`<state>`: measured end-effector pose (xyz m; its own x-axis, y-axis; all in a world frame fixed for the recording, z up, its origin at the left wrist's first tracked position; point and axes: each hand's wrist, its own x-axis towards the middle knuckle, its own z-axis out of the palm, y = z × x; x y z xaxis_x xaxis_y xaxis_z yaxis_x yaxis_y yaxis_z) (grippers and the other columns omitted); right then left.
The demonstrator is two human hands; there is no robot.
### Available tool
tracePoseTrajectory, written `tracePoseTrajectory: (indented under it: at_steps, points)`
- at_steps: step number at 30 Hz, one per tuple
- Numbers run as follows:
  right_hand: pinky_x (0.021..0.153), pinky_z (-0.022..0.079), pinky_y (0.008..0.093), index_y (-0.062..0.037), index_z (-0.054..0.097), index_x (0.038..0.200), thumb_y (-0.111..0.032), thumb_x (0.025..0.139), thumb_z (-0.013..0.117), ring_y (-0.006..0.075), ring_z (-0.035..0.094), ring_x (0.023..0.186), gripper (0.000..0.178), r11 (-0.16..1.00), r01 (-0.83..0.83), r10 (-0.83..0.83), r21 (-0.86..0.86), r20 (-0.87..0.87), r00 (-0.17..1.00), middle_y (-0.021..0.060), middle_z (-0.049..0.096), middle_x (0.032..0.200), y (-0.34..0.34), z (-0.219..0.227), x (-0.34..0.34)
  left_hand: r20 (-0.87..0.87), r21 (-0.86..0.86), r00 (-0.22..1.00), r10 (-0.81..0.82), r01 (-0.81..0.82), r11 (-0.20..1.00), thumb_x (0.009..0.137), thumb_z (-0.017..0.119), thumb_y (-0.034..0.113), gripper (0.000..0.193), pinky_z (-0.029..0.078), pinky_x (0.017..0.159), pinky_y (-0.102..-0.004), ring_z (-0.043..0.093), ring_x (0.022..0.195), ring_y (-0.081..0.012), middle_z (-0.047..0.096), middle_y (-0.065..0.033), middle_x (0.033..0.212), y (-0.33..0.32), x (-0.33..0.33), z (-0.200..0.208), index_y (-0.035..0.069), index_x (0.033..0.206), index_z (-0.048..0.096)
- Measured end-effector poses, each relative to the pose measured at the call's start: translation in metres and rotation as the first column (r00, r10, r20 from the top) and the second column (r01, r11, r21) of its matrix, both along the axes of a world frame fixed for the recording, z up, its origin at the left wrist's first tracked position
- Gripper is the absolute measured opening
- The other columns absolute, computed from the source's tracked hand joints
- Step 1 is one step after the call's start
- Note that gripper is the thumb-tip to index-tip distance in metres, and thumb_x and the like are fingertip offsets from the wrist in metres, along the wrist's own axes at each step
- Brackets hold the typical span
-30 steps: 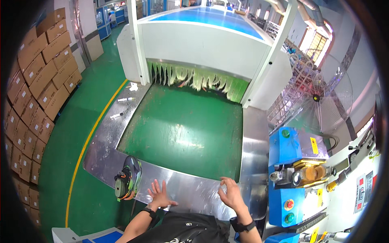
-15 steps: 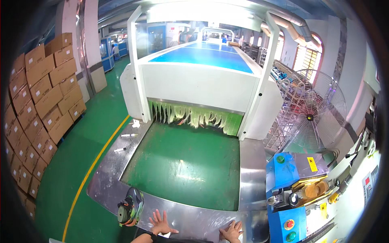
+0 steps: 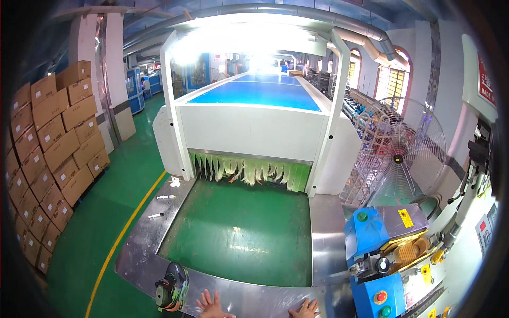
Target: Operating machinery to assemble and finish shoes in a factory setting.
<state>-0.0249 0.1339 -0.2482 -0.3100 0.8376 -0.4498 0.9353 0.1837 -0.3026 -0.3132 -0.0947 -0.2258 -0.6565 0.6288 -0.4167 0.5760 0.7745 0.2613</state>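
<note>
My left hand (image 3: pixel 211 306) lies on the near metal ledge (image 3: pixel 249 293), its fingers spread and nothing in it. Farther right on the same ledge rests my right hand (image 3: pixel 305 309), also flat with fingers stretched out and empty. Just left of my left hand stands a dark shoe (image 3: pixel 174 286) with bright green and orange trim, not touched by either hand. A grey-green block with a hole fills its opening, like the top of a last. Beyond the ledge is a flat green belt (image 3: pixel 238 228), framed by metal. It runs under a pale fringe curtain (image 3: pixel 249 168) with dark items partly hidden behind it.
Two syringes (image 3: pixel 157 215) and a crumpled white scrap (image 3: pixel 175 182) lie on the left metal ledge. A white tunnel machine (image 3: pixel 249 127) rises ahead. At right are a blue press with buttons (image 3: pixel 368 297) and a large fan (image 3: pixel 397 159). Cartons (image 3: pixel 58 143) are stacked far left.
The view has tilted up, so the scene sits slightly lower and less of my forearms shows. Both hands stay flat on the ledge, and the shoe keeps its place.
</note>
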Motion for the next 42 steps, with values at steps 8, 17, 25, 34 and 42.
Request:
tracePoseTrajectory:
  at_steps: [8, 17, 25, 34, 42]
  points:
    - [0.104, 0.009, 0.0732, -0.0074, 0.009, 0.151, -0.066, 0.075, 0.059, 0.0437, 0.005, 0.143, 0.108, 1.0, 0.011, -0.011, -0.008, 0.035, 0.999, 0.0283, 0.007, 0.154, -0.001, 0.001, 0.0, 0.006, -0.02, 1.0, 0.004, -0.004, 1.0, 0.051, 0.078, 0.067, 0.142, -0.007, 0.109, -0.0627, -0.017, 0.14, -0.0467, -0.019, -0.0298, 0.151, 0.0, 0.0, 0.006, 0.008, 0.151, -0.003]
    - [0.105, 0.006, 0.0723, -0.009, 0.01, 0.151, -0.066, 0.074, 0.06, 0.0451, 0.005, 0.142, 0.107, 0.999, 0.028, -0.027, -0.046, 0.03, 0.999, 0.0285, 0.004, 0.154, -0.002, 0.005, -0.001, 0.019, -0.003, 0.999, 0.026, -0.026, 1.0, 0.05, 0.08, 0.065, 0.142, -0.006, 0.109, -0.0623, -0.018, 0.14, -0.0457, -0.02, -0.0295, 0.151, 0.0, 0.003, 0.009, 0.009, 0.151, -0.003]
    - [0.105, 0.005, 0.0716, -0.0093, 0.011, 0.151, -0.065, 0.075, 0.059, 0.0452, 0.006, 0.142, 0.106, 0.999, 0.028, -0.028, -0.036, 0.014, 1.0, 0.0282, 0.005, 0.154, -0.004, 0.011, -0.002, -0.016, -0.016, 1.0, 0.023, -0.024, 1.0, 0.05, 0.081, 0.065, 0.143, -0.007, 0.109, -0.0629, -0.019, 0.14, -0.0451, -0.02, -0.0292, 0.151, 0.0, 0.003, 0.005, 0.01, 0.151, -0.004]
    - [0.106, 0.006, 0.0706, -0.0095, 0.012, 0.151, -0.064, 0.076, 0.059, 0.0436, 0.006, 0.143, 0.104, 1.0, 0.025, -0.025, -0.005, -0.01, 1.0, 0.0275, 0.008, 0.154, -0.006, 0.005, 0.001, 0.008, -0.06, 1.0, 0.018, -0.017, 0.998, 0.05, 0.08, 0.066, 0.144, -0.007, 0.108, -0.0636, -0.019, 0.139, -0.0459, -0.021, -0.0287, 0.151, 0.0, -0.004, -0.001, 0.01, 0.151, -0.007]
    - [0.105, 0.008, 0.0721, -0.0089, 0.013, 0.151, -0.063, 0.078, 0.059, 0.042, 0.007, 0.143, 0.102, 1.0, 0.014, -0.015, 0.02, 0.038, 0.999, 0.0262, 0.009, 0.154, -0.002, -0.003, 0.002, 0.162, -0.05, 0.986, -0.031, 0.04, 0.998, 0.044, 0.067, 0.086, 0.154, -0.016, 0.101, -0.0657, -0.03, 0.134, -0.0478, -0.027, -0.0346, 0.145, -0.002, -0.014, -0.011, 0.005, 0.148, -0.013]
